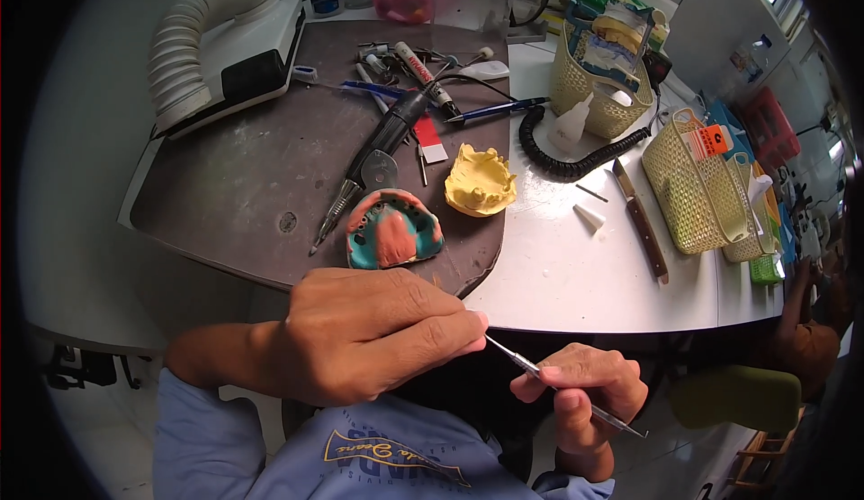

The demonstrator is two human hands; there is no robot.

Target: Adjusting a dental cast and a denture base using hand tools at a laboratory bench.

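Head view: we see the left hand (387, 333) and the right hand (580, 387) meeting at a thin metal tool (522, 362), which slants between them on the near side of the table (558, 284). The right thumb and fingers are pinched around its shaft, so the bent tip sticks out freely to the right. The left fingers are closed together at the other end, palm downward, and we suppose that the two hands share the tool to keep it steady. Farther away, on the brown mat (243, 176), the pink and green model (394, 239) lies just beyond the left hand, with the yellow cast (481, 180) to its right and the handpiece (396, 126) slanting at its left; probably they are put so near for easy reach. The knife (643, 234) lies apart on the right, beside a basket (670, 185). We cannot tell what the left fingertips pinch, because the hand hides that end of the tool. It also covers a part of the mat's edge, and whether it touches the model we cannot judge. At the right rim another person (801, 356) is cut off and dark.
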